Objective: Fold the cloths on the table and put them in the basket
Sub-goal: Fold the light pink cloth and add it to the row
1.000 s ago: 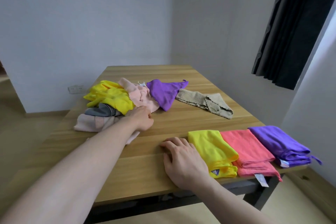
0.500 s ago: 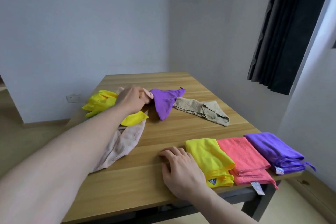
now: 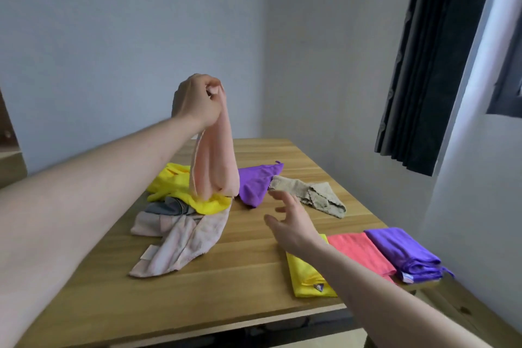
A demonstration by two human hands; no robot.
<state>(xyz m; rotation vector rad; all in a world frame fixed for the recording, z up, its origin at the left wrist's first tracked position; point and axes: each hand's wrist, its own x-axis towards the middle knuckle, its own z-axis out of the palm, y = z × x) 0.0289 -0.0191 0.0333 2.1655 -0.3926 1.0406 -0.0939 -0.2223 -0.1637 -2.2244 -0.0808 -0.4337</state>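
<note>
My left hand (image 3: 197, 100) pinches the peach cloth (image 3: 216, 161) high at centre frame; my right hand (image 3: 292, 222) reaches, fingers spread. Its dangling hem may drag the yellow cloth (image 3: 175, 182) off the tabletop (image 3: 240, 291).

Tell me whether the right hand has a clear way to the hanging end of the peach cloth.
Probably yes. The right hand is open above the table, and only bare wood lies between it and the peach cloth, which the left hand holds up by its top. The purple cloth lies behind that path.
</note>
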